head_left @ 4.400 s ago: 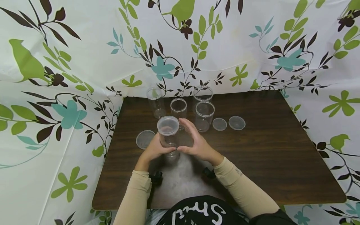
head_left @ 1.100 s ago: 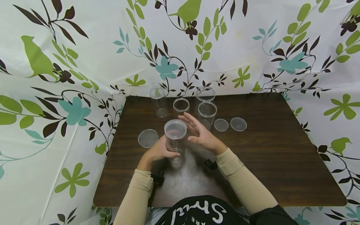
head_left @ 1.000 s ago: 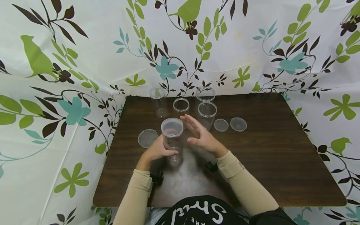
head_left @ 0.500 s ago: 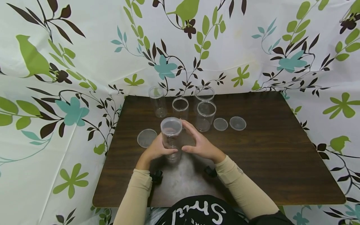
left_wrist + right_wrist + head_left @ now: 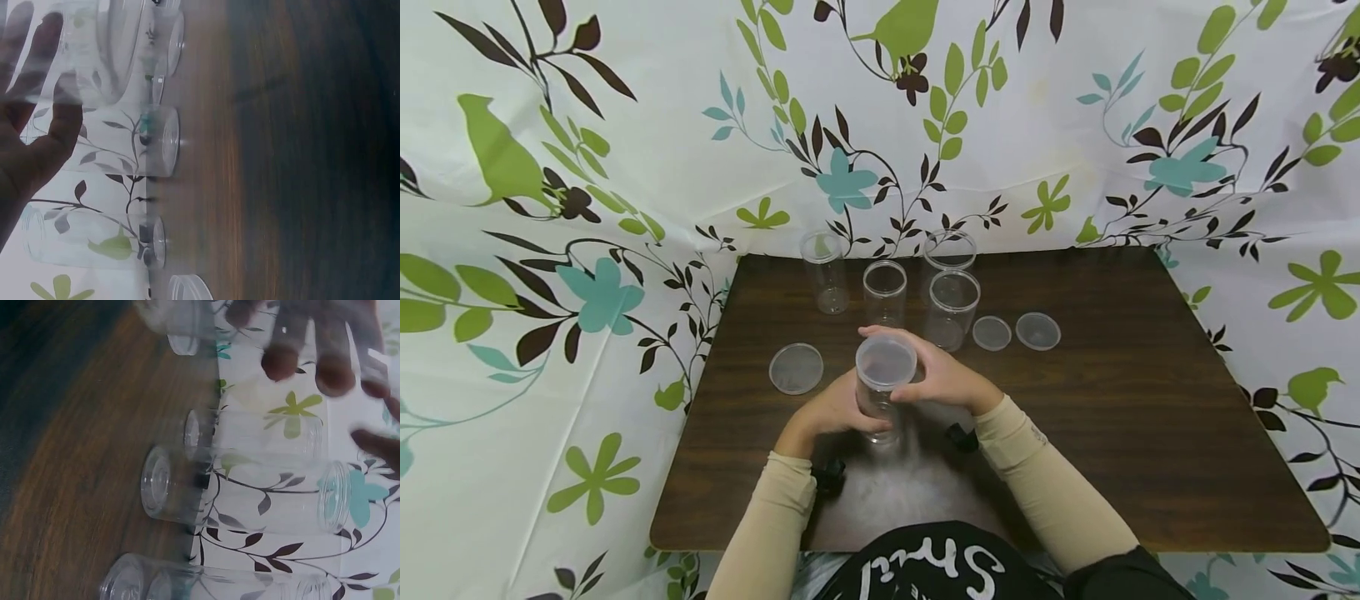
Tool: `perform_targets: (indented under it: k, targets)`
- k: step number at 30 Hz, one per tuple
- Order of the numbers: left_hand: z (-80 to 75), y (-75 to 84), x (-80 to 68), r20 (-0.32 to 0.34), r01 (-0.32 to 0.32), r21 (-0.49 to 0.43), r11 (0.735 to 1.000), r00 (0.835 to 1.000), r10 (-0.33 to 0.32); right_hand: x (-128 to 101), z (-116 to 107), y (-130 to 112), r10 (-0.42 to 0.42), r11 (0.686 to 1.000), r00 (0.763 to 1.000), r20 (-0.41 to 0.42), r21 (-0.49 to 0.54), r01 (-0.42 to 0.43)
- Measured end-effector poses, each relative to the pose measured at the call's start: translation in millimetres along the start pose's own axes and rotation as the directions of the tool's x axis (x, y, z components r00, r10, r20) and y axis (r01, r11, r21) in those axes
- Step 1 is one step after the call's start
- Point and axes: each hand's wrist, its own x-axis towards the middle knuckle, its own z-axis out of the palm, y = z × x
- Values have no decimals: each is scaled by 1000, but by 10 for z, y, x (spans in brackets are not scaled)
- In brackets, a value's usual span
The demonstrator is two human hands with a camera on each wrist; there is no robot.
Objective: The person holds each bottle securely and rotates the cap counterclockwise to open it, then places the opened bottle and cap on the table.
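A tall clear plastic jar [image 5: 872,404] with a frosted round lid [image 5: 886,362] on its top stands upright in front of the person. The left hand [image 5: 835,407] grips the jar's body, its thumb across the near side; in the left wrist view its fingers show through the clear wall of the jar [image 5: 94,50]. Around the lid curls the right hand [image 5: 943,372], thumb at the near right edge and fingers reaching behind the rim. Several of its fingertips [image 5: 334,378] show behind clear plastic in the right wrist view.
Several clear jars stand at the back, among them a slim left jar [image 5: 826,279], a middle jar [image 5: 884,287] and a wider front jar [image 5: 951,308]. One loose lid [image 5: 796,369] lies left; a small lid [image 5: 992,333] and another lid [image 5: 1038,331] lie right on the brown table [image 5: 1120,400].
The jar has moved right and a little nearer the person with the left hand. The right hand, earlier held beside the jar with fingers spread, now curls around the lid.
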Motion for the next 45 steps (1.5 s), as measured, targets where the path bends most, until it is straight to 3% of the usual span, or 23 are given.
perform_targets:
  k: [5,11,21,27,33,40,45]
  targets:
    - [43,11,9,50,14,-21,1000,999,-13,-12,-114,217,-30,994,990,140,108,15]
    - [48,8,17,65,3,-37,999,998,-1,-31,-166,373,-32,991,986,164,135,10]
    - [-15,10,-10,-4,-23,9,1000,1000,23,-67,-138,383,-17,981,997,76,193,2]
    - [-95,-14,-76,-90,4,-34,999,996,-7,-164,-103,348,-6,996,998,-55,93,11]
    - [-175,-46,-137,-167,32,-47,998,985,-40,-260,-31,336,25,999,997,-73,34,-22]
    - [-160,-65,-128,-179,43,-21,999,983,-46,-253,69,306,-6,999,997,-81,-42,2]
    - [-99,-61,-84,-154,16,16,1000,988,-13,-190,121,295,-10,999,994,-106,-39,6]
